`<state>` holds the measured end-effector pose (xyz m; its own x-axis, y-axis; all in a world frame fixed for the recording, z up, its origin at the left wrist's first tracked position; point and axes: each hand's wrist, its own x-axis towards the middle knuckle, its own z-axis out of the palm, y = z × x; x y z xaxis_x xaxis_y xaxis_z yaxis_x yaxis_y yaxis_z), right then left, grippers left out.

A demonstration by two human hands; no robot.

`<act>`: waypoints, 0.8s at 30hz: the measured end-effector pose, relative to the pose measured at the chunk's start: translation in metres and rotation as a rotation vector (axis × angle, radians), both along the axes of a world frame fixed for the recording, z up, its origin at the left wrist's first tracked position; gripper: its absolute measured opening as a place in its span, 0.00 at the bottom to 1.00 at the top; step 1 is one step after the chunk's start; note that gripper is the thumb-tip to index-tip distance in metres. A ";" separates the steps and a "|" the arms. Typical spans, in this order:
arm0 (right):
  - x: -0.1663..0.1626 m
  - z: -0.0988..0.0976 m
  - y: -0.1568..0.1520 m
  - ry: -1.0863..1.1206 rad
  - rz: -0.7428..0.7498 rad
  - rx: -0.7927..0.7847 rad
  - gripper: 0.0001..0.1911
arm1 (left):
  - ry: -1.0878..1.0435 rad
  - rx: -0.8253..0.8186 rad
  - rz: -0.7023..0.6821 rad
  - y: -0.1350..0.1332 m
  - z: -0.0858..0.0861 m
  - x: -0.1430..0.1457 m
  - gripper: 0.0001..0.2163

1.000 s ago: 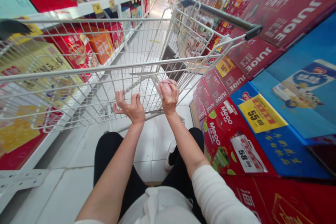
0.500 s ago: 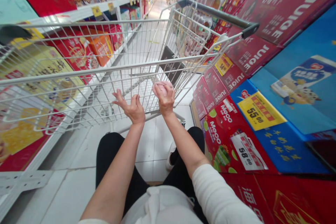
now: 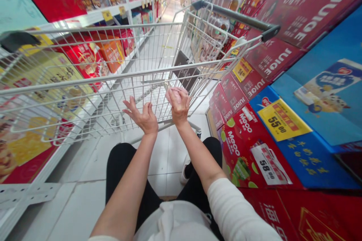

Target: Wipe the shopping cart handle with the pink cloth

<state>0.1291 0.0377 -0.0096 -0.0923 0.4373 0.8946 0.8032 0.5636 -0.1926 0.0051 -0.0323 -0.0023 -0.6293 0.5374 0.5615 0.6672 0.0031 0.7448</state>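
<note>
A wire shopping cart (image 3: 124, 76) stands sideways in front of my knees, its dark handle (image 3: 234, 17) at the upper right. My right hand (image 3: 180, 110) is closed around a pink, soft-looking cloth (image 3: 174, 93), held close to the near side of the basket. Most of the cloth is hidden by the fingers. To its left, my left hand (image 3: 144, 116) is raised with its fingers spread and nothing visible in it. It is near the lower wires; whether it touches them I cannot tell. A dark panel (image 3: 185, 70) hangs at the cart's handle end.
Shelves (image 3: 110, 11) with boxed and bagged goods line the left. Stacked drink cartons (image 3: 234, 147) with price tags (image 3: 283, 119) rise close on my right. White floor tiles (image 3: 85, 203) lie below, and the aisle (image 3: 172, 11) runs away behind the cart.
The whole view has shifted slightly to the right and down. Both hands keep nearly the same pose, the right still holding the pink cloth.
</note>
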 end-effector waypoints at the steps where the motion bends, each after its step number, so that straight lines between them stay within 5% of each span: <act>1: -0.002 -0.008 -0.005 -0.017 0.002 -0.006 0.18 | 0.005 -0.005 -0.005 0.000 0.000 0.000 0.13; 5: -0.005 -0.033 -0.025 -0.056 0.003 -0.054 0.15 | 0.001 -0.021 -0.013 0.001 0.000 -0.002 0.13; 13: -0.001 -0.004 -0.003 0.000 -0.032 -0.038 0.19 | -0.016 -0.008 -0.018 0.005 -0.003 0.000 0.13; 20: -0.009 -0.043 -0.025 -0.018 -0.017 -0.014 0.14 | 0.044 0.024 0.017 0.007 -0.006 -0.001 0.13; 24: -0.002 -0.023 -0.015 0.060 -0.012 0.003 0.15 | 0.051 0.017 0.040 0.006 -0.004 0.001 0.13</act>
